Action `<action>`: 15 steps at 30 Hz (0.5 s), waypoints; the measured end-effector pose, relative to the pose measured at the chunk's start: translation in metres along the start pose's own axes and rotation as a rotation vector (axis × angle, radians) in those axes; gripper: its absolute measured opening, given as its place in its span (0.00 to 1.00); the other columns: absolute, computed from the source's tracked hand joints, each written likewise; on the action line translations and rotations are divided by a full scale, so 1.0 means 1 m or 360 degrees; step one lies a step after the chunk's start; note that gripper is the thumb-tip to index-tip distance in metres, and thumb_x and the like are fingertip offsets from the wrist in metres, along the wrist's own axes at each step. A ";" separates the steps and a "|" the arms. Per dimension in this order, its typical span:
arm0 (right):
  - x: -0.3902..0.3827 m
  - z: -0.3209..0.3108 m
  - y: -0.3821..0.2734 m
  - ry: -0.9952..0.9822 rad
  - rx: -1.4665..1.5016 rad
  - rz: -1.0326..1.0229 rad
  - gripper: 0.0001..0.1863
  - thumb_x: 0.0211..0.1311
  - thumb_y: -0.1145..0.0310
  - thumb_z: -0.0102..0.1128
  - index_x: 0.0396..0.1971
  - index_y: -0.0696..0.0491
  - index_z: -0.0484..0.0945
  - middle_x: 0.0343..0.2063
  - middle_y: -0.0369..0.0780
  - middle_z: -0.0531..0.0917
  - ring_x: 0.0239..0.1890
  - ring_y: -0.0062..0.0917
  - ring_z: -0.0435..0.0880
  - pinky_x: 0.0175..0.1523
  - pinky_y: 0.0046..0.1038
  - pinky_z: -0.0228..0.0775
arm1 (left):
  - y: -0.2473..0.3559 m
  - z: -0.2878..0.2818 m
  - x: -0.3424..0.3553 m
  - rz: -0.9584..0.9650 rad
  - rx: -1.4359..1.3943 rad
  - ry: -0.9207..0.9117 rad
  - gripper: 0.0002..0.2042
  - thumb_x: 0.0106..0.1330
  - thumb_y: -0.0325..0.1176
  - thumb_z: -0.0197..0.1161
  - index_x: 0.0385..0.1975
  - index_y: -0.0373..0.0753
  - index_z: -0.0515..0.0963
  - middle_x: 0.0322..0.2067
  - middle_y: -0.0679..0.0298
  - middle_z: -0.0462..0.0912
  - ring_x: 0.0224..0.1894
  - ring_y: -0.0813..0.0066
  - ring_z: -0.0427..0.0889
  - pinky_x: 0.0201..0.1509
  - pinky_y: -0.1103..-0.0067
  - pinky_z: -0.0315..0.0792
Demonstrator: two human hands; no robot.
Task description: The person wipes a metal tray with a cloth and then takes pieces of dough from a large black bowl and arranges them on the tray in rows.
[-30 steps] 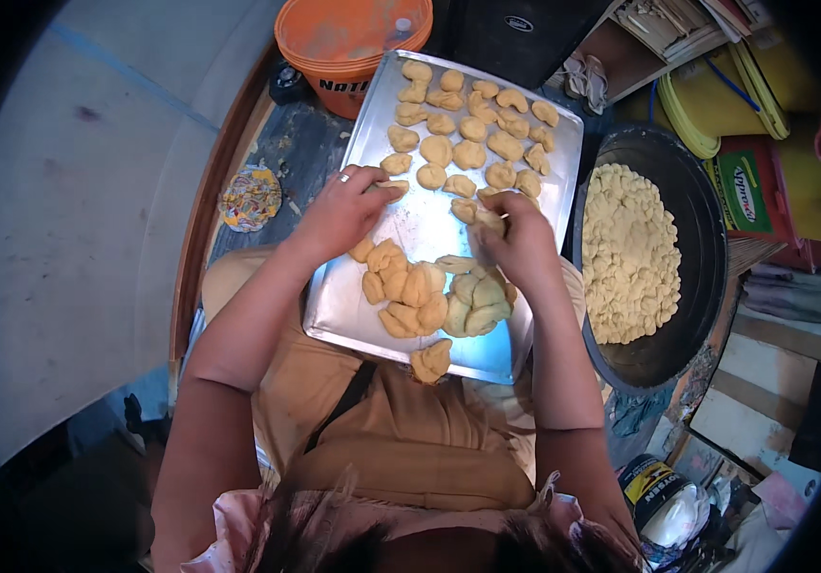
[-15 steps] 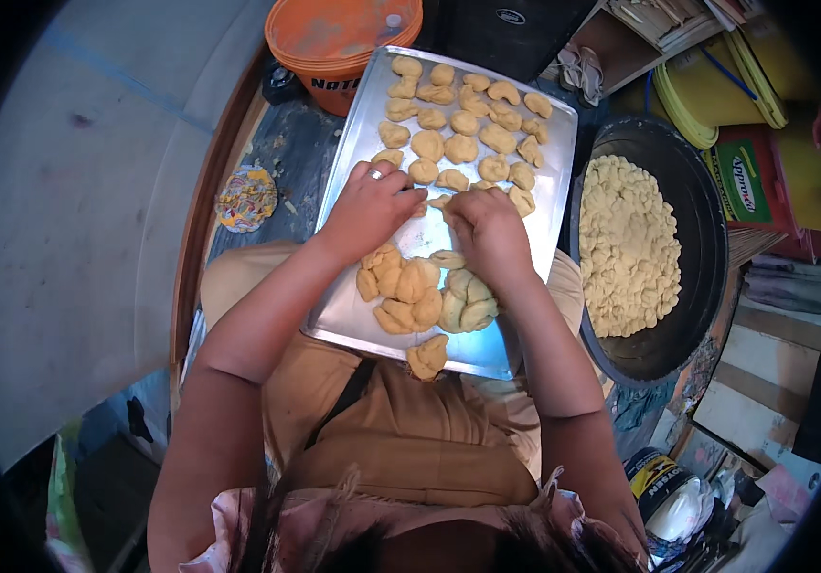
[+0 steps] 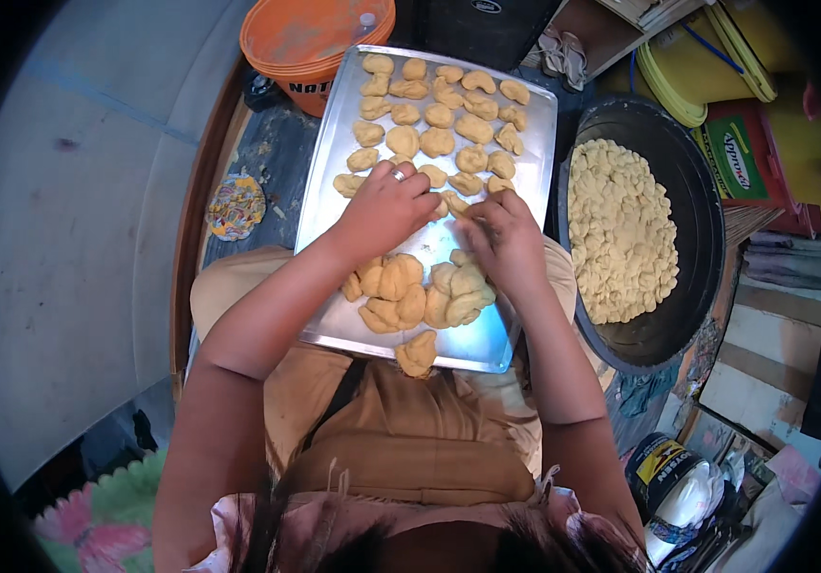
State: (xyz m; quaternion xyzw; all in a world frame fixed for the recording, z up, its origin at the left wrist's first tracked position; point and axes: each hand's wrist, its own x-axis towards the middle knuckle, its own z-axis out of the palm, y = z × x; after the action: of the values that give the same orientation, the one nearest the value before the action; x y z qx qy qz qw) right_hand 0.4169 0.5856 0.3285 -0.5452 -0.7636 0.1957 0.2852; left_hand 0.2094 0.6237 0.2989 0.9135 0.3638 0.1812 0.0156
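A metal baking tray rests across my lap, with small yellow dough pieces set in rough rows over its far half. Between my hands is a small strip of dough, partly covered by fingers. My left hand, a ring on one finger, curls closed over the strip's left end. Thumb and fingers of my right hand pinch its right end. Nearer me lie a heap of orange-yellow dough lumps and a paler dough heap. A single dough lump sits at the near rim.
To the right stands a black basin holding a large mass of dough pieces. An orange bucket is behind the tray's far left corner. A round patterned cloth lies left. Yellow tubs and sandals are at far right.
The whole view has shifted slightly, so the tray appears farther left. My right hand has turned and its fingers have spread a little, showing more of the dough strip between both hands.
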 end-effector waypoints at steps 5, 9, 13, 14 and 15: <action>-0.026 -0.011 0.016 -0.0658 0.0222 0.0206 0.09 0.50 0.73 0.66 0.32 0.57 0.78 0.30 0.41 0.81 0.30 0.27 0.80 0.37 0.26 0.71 | 0.013 -0.007 0.010 -0.0086 -0.0003 -0.0041 0.10 0.56 0.36 0.64 0.38 0.47 0.80 0.32 0.69 0.74 0.44 0.71 0.72 0.48 0.71 0.62; -0.029 -0.017 0.039 0.0012 0.0859 0.0660 0.06 0.50 0.76 0.65 0.29 0.57 0.80 0.29 0.38 0.81 0.28 0.22 0.78 0.35 0.23 0.71 | 0.023 -0.004 0.019 0.0103 -0.0160 0.0022 0.12 0.57 0.34 0.63 0.42 0.46 0.80 0.33 0.69 0.75 0.45 0.71 0.71 0.49 0.71 0.62; -0.020 -0.006 0.038 0.0128 0.0341 0.0222 0.07 0.51 0.77 0.61 0.32 0.57 0.82 0.31 0.42 0.80 0.32 0.34 0.80 0.39 0.29 0.72 | 0.025 0.006 0.019 0.0131 0.0058 -0.0203 0.14 0.56 0.33 0.64 0.43 0.46 0.79 0.36 0.71 0.76 0.43 0.72 0.72 0.50 0.72 0.63; -0.019 -0.004 0.037 0.0156 0.0220 0.0103 0.08 0.51 0.78 0.60 0.33 0.57 0.82 0.32 0.44 0.80 0.34 0.38 0.80 0.41 0.31 0.72 | 0.025 0.005 0.018 0.0129 0.0062 -0.0202 0.14 0.56 0.33 0.64 0.43 0.46 0.79 0.36 0.71 0.76 0.43 0.72 0.72 0.50 0.72 0.63; -0.020 -0.006 0.036 0.0155 0.0223 0.0099 0.08 0.51 0.78 0.60 0.33 0.57 0.82 0.32 0.44 0.80 0.34 0.38 0.80 0.41 0.31 0.72 | 0.027 0.003 0.016 0.0114 -0.0023 -0.0179 0.13 0.56 0.33 0.63 0.43 0.45 0.79 0.36 0.70 0.77 0.43 0.71 0.73 0.50 0.72 0.63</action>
State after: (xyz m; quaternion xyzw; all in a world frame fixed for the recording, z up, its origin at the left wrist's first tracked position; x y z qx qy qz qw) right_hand 0.4516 0.5788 0.3064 -0.5564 -0.7158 0.2307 0.3533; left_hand 0.2388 0.6151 0.3058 0.9345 0.3282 0.1327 0.0360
